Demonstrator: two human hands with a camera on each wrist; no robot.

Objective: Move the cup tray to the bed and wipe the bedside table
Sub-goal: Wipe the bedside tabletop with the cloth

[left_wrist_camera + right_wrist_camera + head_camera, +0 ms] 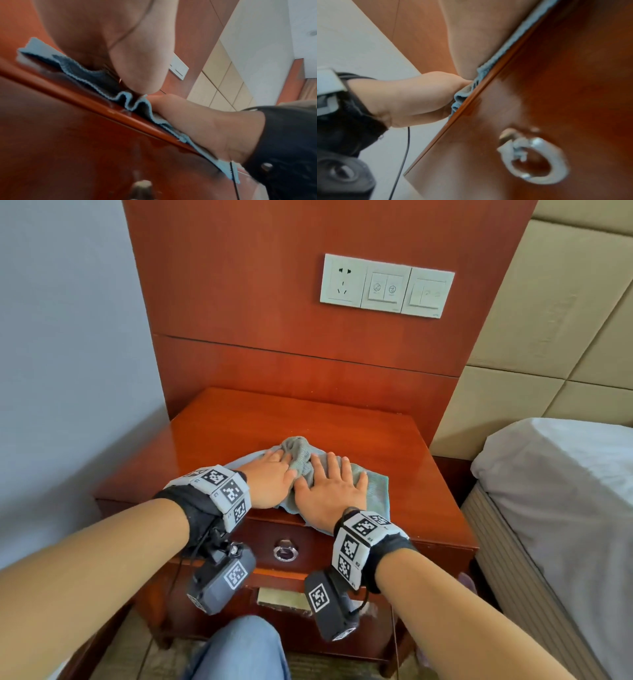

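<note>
The bedside table (274,419) is glossy red-brown wood. A light blue-grey cloth (375,491) lies near its front edge, bunched up in the middle. My left hand (270,477) presses on the cloth's left part, its fingers reaching into the bunch. My right hand (329,491) lies flat on the cloth's right part with fingers spread. The left wrist view shows the left palm (120,40) on the crumpled cloth (96,77) at the table's edge. In the right wrist view the right palm (479,33) covers the cloth (505,50). No cup tray is in view.
The bed (565,474) with white sheets stands right of the table, below a padded headboard (565,320). A socket and switch panel (387,285) sits on the wood wall panel behind. A metal ring pull (285,550) hangs on the drawer front. My knee (243,648) is below.
</note>
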